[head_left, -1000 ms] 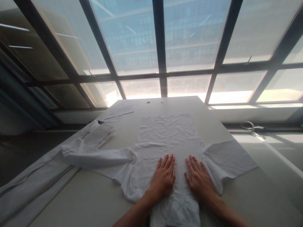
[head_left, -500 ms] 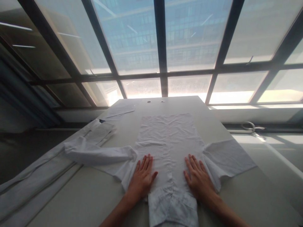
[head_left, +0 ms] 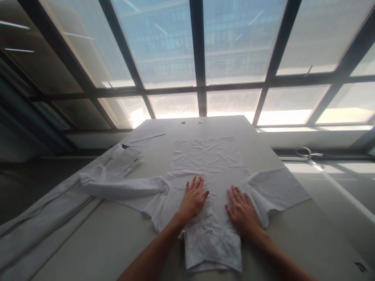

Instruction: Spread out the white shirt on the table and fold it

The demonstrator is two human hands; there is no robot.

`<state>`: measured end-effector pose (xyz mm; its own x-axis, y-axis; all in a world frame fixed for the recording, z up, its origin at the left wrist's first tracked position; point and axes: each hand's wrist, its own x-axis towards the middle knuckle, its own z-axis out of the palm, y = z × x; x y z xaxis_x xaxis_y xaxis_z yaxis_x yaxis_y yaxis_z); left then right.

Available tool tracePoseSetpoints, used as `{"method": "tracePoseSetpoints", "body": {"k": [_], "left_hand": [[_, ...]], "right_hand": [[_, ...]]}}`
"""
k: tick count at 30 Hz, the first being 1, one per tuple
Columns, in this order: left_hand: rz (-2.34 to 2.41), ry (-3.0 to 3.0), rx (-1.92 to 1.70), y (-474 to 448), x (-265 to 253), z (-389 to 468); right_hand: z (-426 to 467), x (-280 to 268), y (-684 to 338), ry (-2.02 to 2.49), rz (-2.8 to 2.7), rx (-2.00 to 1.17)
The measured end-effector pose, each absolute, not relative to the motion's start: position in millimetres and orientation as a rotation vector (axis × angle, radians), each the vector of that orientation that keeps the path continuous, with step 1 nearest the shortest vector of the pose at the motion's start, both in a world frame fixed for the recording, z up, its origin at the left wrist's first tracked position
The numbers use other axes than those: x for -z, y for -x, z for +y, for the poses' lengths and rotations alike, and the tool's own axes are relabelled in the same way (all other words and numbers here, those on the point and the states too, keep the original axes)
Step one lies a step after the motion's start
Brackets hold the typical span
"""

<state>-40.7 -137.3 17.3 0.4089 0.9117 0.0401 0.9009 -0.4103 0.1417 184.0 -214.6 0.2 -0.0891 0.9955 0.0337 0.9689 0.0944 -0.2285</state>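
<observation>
A white, wrinkled garment with sleeves (head_left: 205, 156) lies spread over the white table. Its left sleeve stretches out toward a pile of cloth, while the right sleeve fans out near the table's right edge. My left hand (head_left: 193, 199) rests flat on the garment just left of its middle seam, fingers extended. Flat on the right side of the cloth lies my right hand (head_left: 242, 210), its fingers also stretched out. Between my forearms, the near end of the garment is gathered and folded toward me.
More white fabric (head_left: 58, 222) runs in long folds along the table's left side. Sheets of paper (head_left: 148, 134) lie at the far left of the table (head_left: 216, 125). A coiled pale cable (head_left: 306, 153) sits right of the table, and large windows stand behind.
My left hand has slid right and slightly forward across the garment toward its middle seam. My right hand stays in nearly the same place.
</observation>
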Motion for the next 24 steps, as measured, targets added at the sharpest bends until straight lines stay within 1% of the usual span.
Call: {"method": "tracePoseSetpoints", "body": {"k": [6, 24], "left_hand": [[1.591, -2.618, -0.177, 35, -7, -135], [1.625, -2.618, -0.205, 36, -1, -137]], "right_hand": [[-215, -1, -185, 1.979, -2.184, -0.235], [-213, -2, -181, 2.015, -2.202, -0.242]]}}
